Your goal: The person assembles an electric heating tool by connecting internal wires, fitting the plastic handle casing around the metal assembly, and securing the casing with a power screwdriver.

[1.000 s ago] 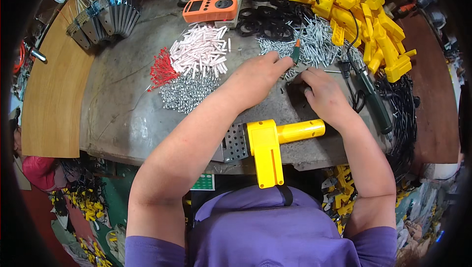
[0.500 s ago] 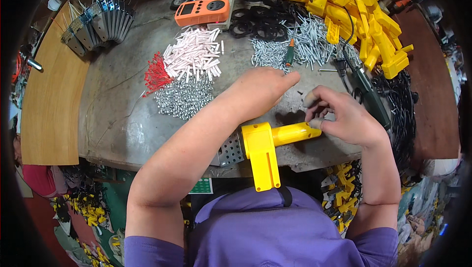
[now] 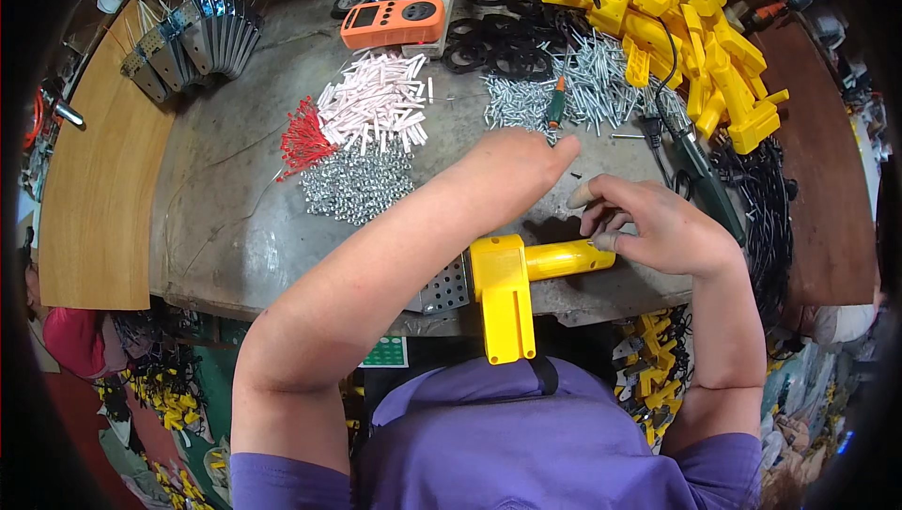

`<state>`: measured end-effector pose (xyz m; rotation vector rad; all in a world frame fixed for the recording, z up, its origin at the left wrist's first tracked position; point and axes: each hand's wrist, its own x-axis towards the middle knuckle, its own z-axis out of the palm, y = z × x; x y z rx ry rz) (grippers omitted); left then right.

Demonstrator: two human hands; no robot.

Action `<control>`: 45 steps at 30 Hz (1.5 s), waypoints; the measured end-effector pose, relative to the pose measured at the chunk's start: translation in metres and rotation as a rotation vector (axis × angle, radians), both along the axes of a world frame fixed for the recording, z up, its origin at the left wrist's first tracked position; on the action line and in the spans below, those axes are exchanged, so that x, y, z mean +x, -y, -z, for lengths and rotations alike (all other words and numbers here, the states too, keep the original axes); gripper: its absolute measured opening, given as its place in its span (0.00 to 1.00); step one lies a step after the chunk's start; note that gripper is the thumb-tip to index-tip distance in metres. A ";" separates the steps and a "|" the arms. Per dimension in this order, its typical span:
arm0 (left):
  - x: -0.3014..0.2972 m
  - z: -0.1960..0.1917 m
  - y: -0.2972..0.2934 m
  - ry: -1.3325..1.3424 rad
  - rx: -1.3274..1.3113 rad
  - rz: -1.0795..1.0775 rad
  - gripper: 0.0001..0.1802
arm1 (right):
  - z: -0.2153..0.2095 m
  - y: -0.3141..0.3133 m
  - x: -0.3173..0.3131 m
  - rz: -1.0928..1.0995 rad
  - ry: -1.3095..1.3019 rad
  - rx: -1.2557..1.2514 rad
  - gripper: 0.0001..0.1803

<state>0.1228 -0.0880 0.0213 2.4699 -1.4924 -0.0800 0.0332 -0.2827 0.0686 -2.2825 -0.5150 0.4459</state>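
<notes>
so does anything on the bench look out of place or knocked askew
Nothing stands out. The screws, white tubes and red pieces lie in separate heaps, and the yellow tool lies flat at the bench edge beside the right hand.

Right hand (image 3: 658,228) covers yellow tool (image 3: 512,289) tip; contact unclear. Speck (image 3: 575,175) between hands too small to identify.

Glossy yellow plastic housing (image 3: 503,294), shiny metal screws (image 3: 357,186) — matt, worn worktop (image 3: 235,228)
</notes>
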 end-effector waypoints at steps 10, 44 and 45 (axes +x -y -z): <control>-0.027 -0.027 -0.042 -0.341 -0.519 -0.212 0.21 | 0.021 0.005 0.016 0.183 0.198 0.027 0.18; -0.023 -0.017 -0.032 -0.206 -0.439 -0.283 0.18 | 0.065 0.001 -0.062 0.043 0.957 0.026 0.17; -0.011 -0.012 -0.022 -0.189 -0.354 -0.302 0.18 | 0.067 0.000 -0.062 0.050 0.975 0.034 0.17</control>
